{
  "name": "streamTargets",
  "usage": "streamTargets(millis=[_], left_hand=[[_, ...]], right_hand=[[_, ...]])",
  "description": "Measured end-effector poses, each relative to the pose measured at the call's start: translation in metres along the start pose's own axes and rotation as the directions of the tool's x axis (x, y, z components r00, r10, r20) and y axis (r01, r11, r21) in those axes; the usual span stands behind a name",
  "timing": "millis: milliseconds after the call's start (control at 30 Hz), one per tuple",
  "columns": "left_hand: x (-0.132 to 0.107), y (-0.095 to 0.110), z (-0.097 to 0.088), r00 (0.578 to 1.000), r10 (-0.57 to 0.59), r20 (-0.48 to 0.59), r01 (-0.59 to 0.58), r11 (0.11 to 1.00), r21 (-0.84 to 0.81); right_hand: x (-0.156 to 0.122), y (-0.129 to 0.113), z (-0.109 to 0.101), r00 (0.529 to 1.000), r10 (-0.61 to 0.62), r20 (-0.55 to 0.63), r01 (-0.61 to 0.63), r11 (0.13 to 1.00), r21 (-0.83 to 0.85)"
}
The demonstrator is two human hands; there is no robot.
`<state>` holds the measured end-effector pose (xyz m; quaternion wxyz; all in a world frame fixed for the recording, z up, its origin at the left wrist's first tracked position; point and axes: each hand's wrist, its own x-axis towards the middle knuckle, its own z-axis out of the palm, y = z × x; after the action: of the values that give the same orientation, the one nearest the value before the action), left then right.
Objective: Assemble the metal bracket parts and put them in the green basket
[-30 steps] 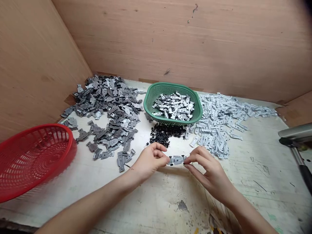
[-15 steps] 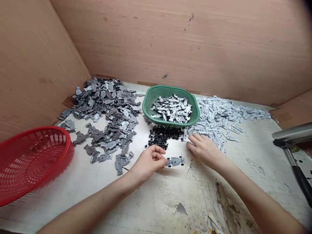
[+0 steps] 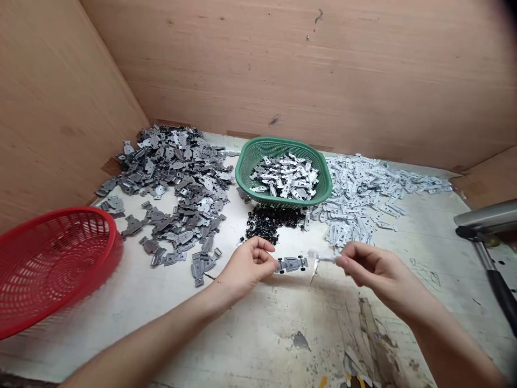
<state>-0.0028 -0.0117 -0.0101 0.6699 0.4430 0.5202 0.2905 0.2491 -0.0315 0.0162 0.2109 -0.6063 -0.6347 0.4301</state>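
Observation:
In the head view my left hand (image 3: 248,265) pinches the left end of a grey toy car chassis (image 3: 291,264), which has black wheels at both ends. Facing it, my right hand (image 3: 377,275) is closed on the right end of a white toy car body (image 3: 323,256), blurred by motion. The two parts are close but apart. Just below the white part a thin, pointed metal piece (image 3: 314,274) shows. Behind my hands lies a pile of small black wheels (image 3: 262,226), with one pale part (image 3: 307,220) at its right edge.
A green basket (image 3: 244,164) with many white-topped pieces stands behind the wheels. Grey chassis (image 3: 186,183) are heaped at left, white bodies (image 3: 359,183) at right. A red basket (image 3: 115,253) tilts at far left; a metal tube (image 3: 484,216) juts in from the right. Wooden walls enclose the table.
My right hand has moved right and toward me from the edge of the white heap, now with a white toy car body in its fingers. The left hand keeps the chassis nearly still.

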Motion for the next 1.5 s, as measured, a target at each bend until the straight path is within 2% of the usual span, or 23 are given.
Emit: streamTargets(millis=[67,100,200,300,567,733,833,900,967,1167,1233,1300,1367,1400,1433,1500], left_hand=[[0.0,0.0,0.001,1.0,-0.002,-0.004,0.002,1.0,0.007],[0.0,0.0,0.001,1.0,-0.007,-0.006,0.007,1.0,0.011],[0.0,-0.001,0.002,1.0,-0.012,-0.004,0.012,1.0,0.015],[0.0,-0.002,0.001,1.0,0.002,0.006,-0.002,1.0,0.01],[-0.002,0.003,0.003,1.0,-0.028,0.0,0.028,1.0,0.001],[-0.002,0.004,0.003,1.0,-0.025,0.017,0.026,0.998,-0.049],[-0.003,0.004,0.002,0.999,-0.016,0.047,0.019,0.997,-0.071],[-0.004,0.004,0.002,0.999,-0.009,0.052,0.013,0.997,-0.072],[-0.005,0.003,0.002,0.998,-0.002,0.056,0.006,0.998,-0.065],[-0.005,0.001,0.004,0.998,0.007,0.067,-0.005,0.999,-0.04],[-0.005,0.008,-0.003,0.994,0.025,0.104,-0.024,1.0,-0.006],[-0.006,0.02,-0.019,0.993,0.069,0.097,-0.078,0.992,0.101],[-0.007,0.032,-0.042,0.981,0.187,-0.043,-0.165,0.936,0.311],[-0.008,0.038,-0.055,0.945,0.284,-0.161,-0.199,0.892,0.405],[-0.008,0.042,-0.067,0.918,0.322,-0.23,-0.182,0.86,0.477],[-0.009,0.045,-0.086,0.921,0.291,-0.259,-0.104,0.824,0.556]], right_hand=[[-0.002,-0.014,0.008,0.985,-0.016,0.17,-0.017,0.981,0.191],[-0.002,-0.021,0.013,0.979,-0.024,0.202,-0.023,0.974,0.226],[0.003,-0.031,0.027,0.984,-0.024,0.174,-0.012,0.979,0.206],[0.009,-0.028,0.034,0.987,-0.033,0.156,0.001,0.979,0.202],[0.011,-0.022,0.035,0.984,-0.009,0.18,-0.033,0.972,0.232],[0.014,-0.013,0.034,0.992,0.053,0.116,-0.085,0.952,0.293],[0.015,-0.007,0.033,0.97,0.083,0.227,-0.169,0.904,0.393],[0.016,-0.005,0.033,0.942,0.047,0.332,-0.196,0.879,0.434],[0.016,-0.003,0.035,0.934,0.014,0.357,-0.188,0.869,0.459],[0.011,0.003,0.053,0.97,-0.005,0.244,-0.122,0.855,0.503],[0.01,0.001,0.054,0.979,-0.015,0.205,-0.096,0.847,0.522],[0.016,-0.006,0.046,0.989,-0.033,0.145,-0.05,0.843,0.536],[0.034,-0.02,0.028,0.998,-0.064,0.012,0.048,0.852,0.522],[0.047,-0.028,0.017,0.992,-0.092,-0.087,0.124,0.857,0.5],[0.063,-0.036,0.005,0.972,-0.121,-0.202,0.204,0.863,0.462],[0.097,-0.052,-0.014,0.899,-0.171,-0.403,0.337,0.857,0.389]])
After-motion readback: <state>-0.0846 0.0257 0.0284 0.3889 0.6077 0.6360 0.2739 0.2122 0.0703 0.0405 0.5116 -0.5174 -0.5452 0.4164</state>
